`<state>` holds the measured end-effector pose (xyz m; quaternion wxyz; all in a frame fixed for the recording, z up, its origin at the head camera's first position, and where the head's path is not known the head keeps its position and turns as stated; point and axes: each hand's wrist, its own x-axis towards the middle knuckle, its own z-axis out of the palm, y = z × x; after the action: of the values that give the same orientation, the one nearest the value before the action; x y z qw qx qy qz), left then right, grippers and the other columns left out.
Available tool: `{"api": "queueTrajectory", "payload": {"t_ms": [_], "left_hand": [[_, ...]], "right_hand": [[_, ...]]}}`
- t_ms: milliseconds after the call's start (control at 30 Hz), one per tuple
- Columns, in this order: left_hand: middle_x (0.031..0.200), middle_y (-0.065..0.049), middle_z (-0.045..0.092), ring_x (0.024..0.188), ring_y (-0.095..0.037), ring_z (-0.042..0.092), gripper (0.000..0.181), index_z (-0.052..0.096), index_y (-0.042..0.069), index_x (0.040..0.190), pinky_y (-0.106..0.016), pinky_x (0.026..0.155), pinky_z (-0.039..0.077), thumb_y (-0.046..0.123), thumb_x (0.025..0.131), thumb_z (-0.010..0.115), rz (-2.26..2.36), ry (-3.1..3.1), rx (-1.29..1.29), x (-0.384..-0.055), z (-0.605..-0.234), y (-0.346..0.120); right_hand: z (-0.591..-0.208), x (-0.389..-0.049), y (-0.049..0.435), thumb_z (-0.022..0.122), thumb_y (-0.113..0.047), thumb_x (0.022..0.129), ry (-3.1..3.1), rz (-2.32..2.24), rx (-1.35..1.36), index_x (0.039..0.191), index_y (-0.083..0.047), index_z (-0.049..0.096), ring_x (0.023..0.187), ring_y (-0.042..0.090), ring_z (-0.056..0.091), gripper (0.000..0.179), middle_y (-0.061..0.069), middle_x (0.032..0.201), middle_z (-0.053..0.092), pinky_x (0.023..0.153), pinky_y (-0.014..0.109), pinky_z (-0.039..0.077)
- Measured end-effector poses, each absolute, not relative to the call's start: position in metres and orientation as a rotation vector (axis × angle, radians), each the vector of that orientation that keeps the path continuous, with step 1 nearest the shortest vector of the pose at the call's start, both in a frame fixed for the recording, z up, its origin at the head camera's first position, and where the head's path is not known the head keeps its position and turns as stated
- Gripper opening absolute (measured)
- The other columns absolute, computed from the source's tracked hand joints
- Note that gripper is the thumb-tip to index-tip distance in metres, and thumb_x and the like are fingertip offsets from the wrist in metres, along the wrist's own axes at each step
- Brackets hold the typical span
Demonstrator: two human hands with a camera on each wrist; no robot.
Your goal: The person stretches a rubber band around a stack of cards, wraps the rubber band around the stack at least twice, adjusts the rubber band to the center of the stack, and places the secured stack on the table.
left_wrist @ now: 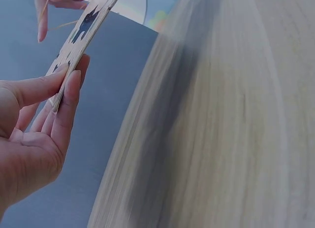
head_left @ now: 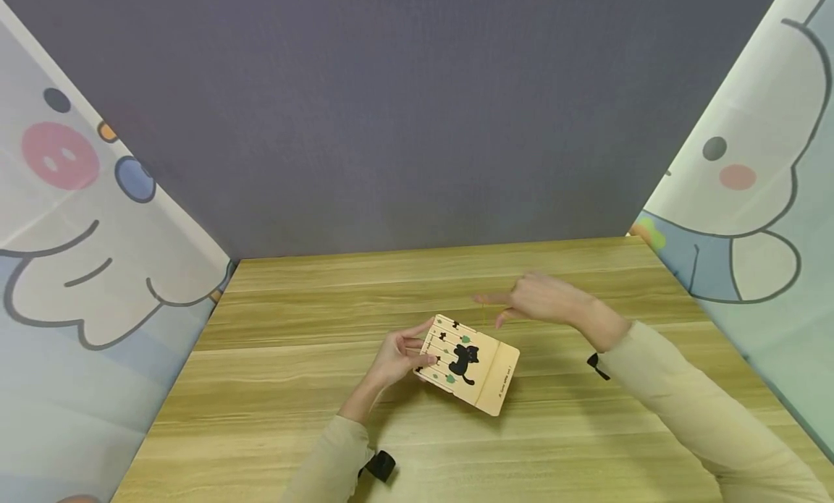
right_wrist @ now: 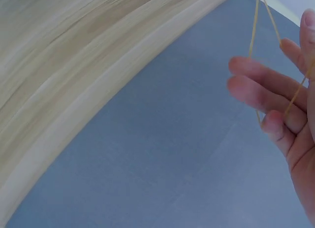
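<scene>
My left hand holds a small cream notebook by its left end, thumb on the cover and fingers behind. Printed on the cover are a black cat, smaller figures and green plants. From the side, in the left wrist view, the notebook looks thin and layered, tilted above the table. My right hand is up beyond the notebook's far edge, index finger pointing left. A thin yellow rubber band is stretched round its fingers, some of them bent. The band's other end lies outside the right wrist view.
Both hands are over a wood-grain table. A plain grey-blue panel rises behind it. Cartoon-printed curtains flank the left and right sides. Each wrist wears a black strap.
</scene>
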<state>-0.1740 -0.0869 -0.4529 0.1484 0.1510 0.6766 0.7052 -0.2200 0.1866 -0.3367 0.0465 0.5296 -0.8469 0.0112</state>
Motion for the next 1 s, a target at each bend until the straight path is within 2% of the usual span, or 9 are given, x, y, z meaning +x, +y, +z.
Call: {"api": "queueTrajectory", "payload": {"t_ms": [200,300,367,433,533,633,800,900,1000], "left_hand": [[0.103,-0.031,0.055,0.077,-0.033,0.063,0.064,0.037,-0.001,0.131,-0.036,0.049,0.052,-0.016,0.073,0.060,2.069,1.957,0.421,-0.169,-0.437,-0.090],[0.104,-0.032,0.055,0.077,-0.034,0.063,0.065,0.036,-0.002,0.132,-0.039,0.049,0.052,-0.016,0.073,0.060,2.070,1.963,0.437,-0.167,-0.432,-0.090],[0.105,-0.032,0.054,0.078,-0.034,0.063,0.065,0.036,-0.002,0.132,-0.040,0.050,0.052,-0.015,0.073,0.060,2.078,1.960,0.427,-0.168,-0.433,-0.090],[0.106,-0.032,0.054,0.079,-0.033,0.063,0.065,0.036,-0.001,0.132,-0.039,0.050,0.052,-0.015,0.073,0.061,2.093,1.956,0.403,-0.170,-0.437,-0.091],[0.104,-0.030,0.056,0.079,-0.031,0.063,0.065,0.039,0.002,0.131,-0.037,0.051,0.053,-0.013,0.072,0.062,2.111,1.985,0.358,-0.173,-0.443,-0.092],[0.103,-0.029,0.057,0.078,-0.030,0.064,0.065,0.041,0.004,0.131,-0.036,0.053,0.053,-0.012,0.072,0.063,2.130,2.022,0.329,-0.175,-0.446,-0.093],[0.102,-0.029,0.057,0.076,-0.031,0.064,0.065,0.043,0.005,0.130,-0.036,0.054,0.053,-0.012,0.071,0.064,2.163,2.076,0.252,-0.174,-0.444,-0.094],[0.105,-0.029,0.057,0.076,-0.030,0.064,0.064,0.046,0.007,0.128,-0.033,0.061,0.053,-0.011,0.070,0.066,2.165,2.124,0.189,-0.173,-0.442,-0.094],[0.115,-0.028,0.051,0.078,-0.029,0.064,0.063,0.047,0.007,0.128,-0.032,0.067,0.053,-0.010,0.071,0.066,2.166,2.168,0.184,-0.173,-0.440,-0.094]], "right_hand": [[-0.343,-0.217,0.194,0.055,-0.037,0.082,-2.620,0.269,1.551,0.129,-0.015,0.047,0.043,-0.004,0.008,0.053,-0.016,0.048,0.020,0.037,0.012,0.019],[-0.346,-0.216,0.196,0.059,-0.035,0.080,-2.615,0.356,1.540,0.130,-0.014,0.046,0.043,-0.004,0.012,0.056,-0.013,0.051,0.034,0.037,0.012,0.025],[-0.348,-0.215,0.197,0.061,-0.036,0.077,-2.594,0.397,1.534,0.129,-0.014,0.047,0.044,-0.005,0.024,0.059,-0.008,0.062,0.053,0.041,0.013,0.035],[-0.350,-0.213,0.198,0.063,-0.038,0.074,-2.570,0.419,1.527,0.130,-0.014,0.047,0.051,-0.002,0.042,0.063,0.001,0.084,0.064,0.051,0.017,0.045],[-0.352,-0.212,0.199,0.064,-0.045,0.068,-2.542,0.448,1.516,0.130,-0.016,0.047,0.074,0.013,0.060,0.071,0.010,0.107,0.061,0.066,0.028,0.051],[-0.356,-0.210,0.199,0.065,-0.050,0.065,-2.514,0.474,1.513,0.130,-0.017,0.046,0.089,0.024,0.060,0.076,0.016,0.111,0.057,0.074,0.035,0.051],[-0.361,-0.206,0.196,0.067,-0.055,0.064,-2.536,0.522,1.444,0.132,-0.022,0.043,0.097,0.034,0.055,0.080,0.024,0.118,0.050,0.074,0.044,0.049],[-0.363,-0.201,0.194,0.068,-0.056,0.063,-2.624,0.540,1.365,0.135,-0.028,0.037,0.100,0.038,0.052,0.084,0.024,0.127,0.041,0.064,0.040,0.051],[-0.364,-0.196,0.191,0.070,-0.056,0.061,-2.687,0.548,1.303,0.137,-0.033,0.031,0.099,0.038,0.052,0.089,0.022,0.133,0.032,0.056,0.028,0.047]]}}
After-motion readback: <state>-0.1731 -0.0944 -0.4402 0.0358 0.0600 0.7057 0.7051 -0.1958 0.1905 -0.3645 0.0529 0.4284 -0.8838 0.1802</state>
